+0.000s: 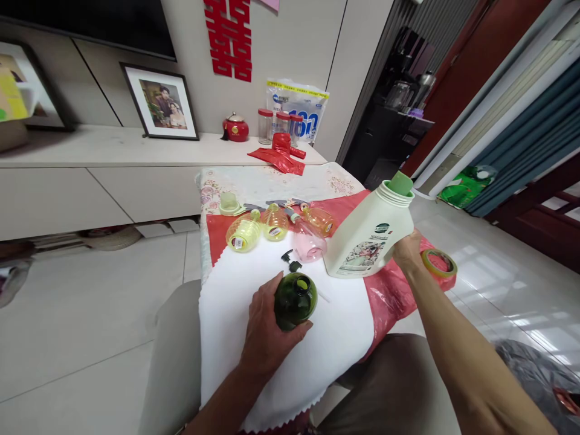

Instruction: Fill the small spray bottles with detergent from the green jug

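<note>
My left hand (265, 332) is wrapped round a dark green bottle (292, 305), which stands on a white cloth with its neck uncovered. A black pump head (292, 262) lies just behind this bottle. My right hand (408, 249) grips the handle side of a large pale green detergent jug (369, 235). The jug leans to the right, and its threaded mouth with a green spout shows no cap. Whether its base touches the cloth I cannot tell. Next to the jug is a pink clear bottle (309, 244).
Behind lie a yellow bottle (244, 232), two amber ones, one an amber bottle (275, 222), and a pale green cap (229, 204). A tape roll (439, 263) sits on red plastic at the right. Lidded jars (265, 128) stand on the back cabinet.
</note>
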### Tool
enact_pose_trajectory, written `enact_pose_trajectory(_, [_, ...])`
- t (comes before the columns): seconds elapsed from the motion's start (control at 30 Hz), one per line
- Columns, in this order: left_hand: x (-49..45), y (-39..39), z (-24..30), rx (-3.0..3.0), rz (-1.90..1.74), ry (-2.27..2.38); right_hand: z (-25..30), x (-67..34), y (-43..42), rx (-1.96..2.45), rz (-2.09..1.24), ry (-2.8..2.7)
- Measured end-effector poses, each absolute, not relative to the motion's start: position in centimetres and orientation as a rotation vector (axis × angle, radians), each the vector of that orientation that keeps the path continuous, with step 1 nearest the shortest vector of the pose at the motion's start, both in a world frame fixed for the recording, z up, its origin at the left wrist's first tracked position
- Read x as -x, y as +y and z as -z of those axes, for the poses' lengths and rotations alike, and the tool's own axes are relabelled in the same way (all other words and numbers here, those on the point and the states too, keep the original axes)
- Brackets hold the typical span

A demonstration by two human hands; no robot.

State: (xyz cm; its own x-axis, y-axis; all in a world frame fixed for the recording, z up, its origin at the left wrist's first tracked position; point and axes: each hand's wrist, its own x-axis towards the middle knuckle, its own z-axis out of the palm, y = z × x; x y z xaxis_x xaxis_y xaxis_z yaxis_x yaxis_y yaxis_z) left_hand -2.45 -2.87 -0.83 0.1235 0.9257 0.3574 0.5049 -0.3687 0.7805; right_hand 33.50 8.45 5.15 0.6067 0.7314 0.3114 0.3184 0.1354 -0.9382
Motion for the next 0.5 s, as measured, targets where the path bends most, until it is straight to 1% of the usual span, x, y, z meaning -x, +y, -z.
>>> enact_pose_trajectory(0.13, [2.4,-2.9,0.7,-1.908,-1.188,1.387,-6.1,-33.7,7.1,1.509,-0.487,-0.925])
enact_pose_trajectory(0.3, [2.5,-2.8,0.9,-1.861,-1.194,1.358,-7.1,-35.1,1.6,1.5,-0.691,-0.808])
enact_pose_trajectory(0.4, [2.6,-2.8,1.1,-1.841,-1.184,1.371,-6.1,-35.3,-2.9,1.441,-0.809,-0.647])
enact_pose_trajectory(0.5, [2.7,-2.9,1.0,-1.843,-1.169,1.376,-3.8,-34.6,-6.7,1.363,-0.983,-0.51])
